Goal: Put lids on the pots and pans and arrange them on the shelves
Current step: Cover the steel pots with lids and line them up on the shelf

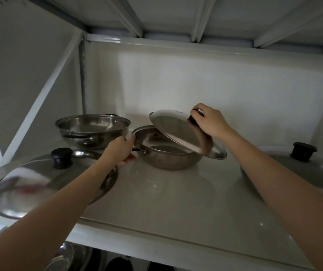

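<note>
A shallow steel pan (168, 156) stands in the middle of the white shelf (176, 202). My left hand (120, 151) grips its black side handle. My right hand (208, 120) holds the black knob of a steel lid (172, 130), which is tilted over the pan, its far edge raised and its near edge resting on the pan's right rim. A second, uncovered steel pan (93, 130) sits behind at the left. A large lid with a black knob (39, 182) lies at the front left, partly under my left forearm.
At the right edge stands a covered pot (301, 173) with a black knob. The shelf above hangs low overhead. A white diagonal brace (45, 98) crosses the left side. More steel cookware (69, 257) shows on the shelf below.
</note>
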The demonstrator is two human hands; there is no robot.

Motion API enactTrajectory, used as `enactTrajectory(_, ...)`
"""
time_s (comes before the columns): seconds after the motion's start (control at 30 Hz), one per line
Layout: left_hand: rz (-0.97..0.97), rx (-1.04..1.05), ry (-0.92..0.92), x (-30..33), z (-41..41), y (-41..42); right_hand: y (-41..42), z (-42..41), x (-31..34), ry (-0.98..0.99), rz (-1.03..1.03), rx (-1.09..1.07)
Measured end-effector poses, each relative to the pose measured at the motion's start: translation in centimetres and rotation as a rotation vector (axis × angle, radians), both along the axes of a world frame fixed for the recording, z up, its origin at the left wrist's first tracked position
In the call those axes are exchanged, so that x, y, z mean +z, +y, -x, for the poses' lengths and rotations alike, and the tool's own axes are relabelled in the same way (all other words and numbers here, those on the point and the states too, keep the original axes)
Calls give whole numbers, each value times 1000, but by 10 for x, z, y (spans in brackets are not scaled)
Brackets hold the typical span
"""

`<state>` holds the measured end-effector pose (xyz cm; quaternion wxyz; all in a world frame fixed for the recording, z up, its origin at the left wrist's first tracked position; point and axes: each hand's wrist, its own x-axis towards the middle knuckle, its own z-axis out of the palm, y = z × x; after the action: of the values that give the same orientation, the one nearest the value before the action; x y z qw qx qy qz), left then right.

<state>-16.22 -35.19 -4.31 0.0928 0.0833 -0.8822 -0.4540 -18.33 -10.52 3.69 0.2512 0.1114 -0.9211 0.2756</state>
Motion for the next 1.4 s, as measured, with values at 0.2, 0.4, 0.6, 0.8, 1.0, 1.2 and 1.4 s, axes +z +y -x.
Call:
enactTrajectory(0.2, -29, -18, 62, 3, 12, -4, -16, 17, -3, -5, -58, 23)
enactTrajectory(0.4, -97, -74, 75, 2, 24, -9, -28, 36, -6, -38, -112, 44)
enactTrajectory(0.6, -105, -111, 120, 0, 27, -12, -37, 48, -10, -52, -153, 42)
enactTrajectory(0.8, -120, -112, 113, -1, 32, -12, -41, 52, -14, -60, -207, 58)
enactTrajectory(1.0, -98, -115, 112, -1, 33, -13, -45, 54, -16, -60, -225, 72)
enactTrajectory(1.2, -71, -145, 132, -1, 28, -13, -49, 57, -18, -84, -234, 81)
enactTrajectory(1.4, -57, -138, 125, 0, 25, -11, -47, 57, -17, -109, -235, 113)
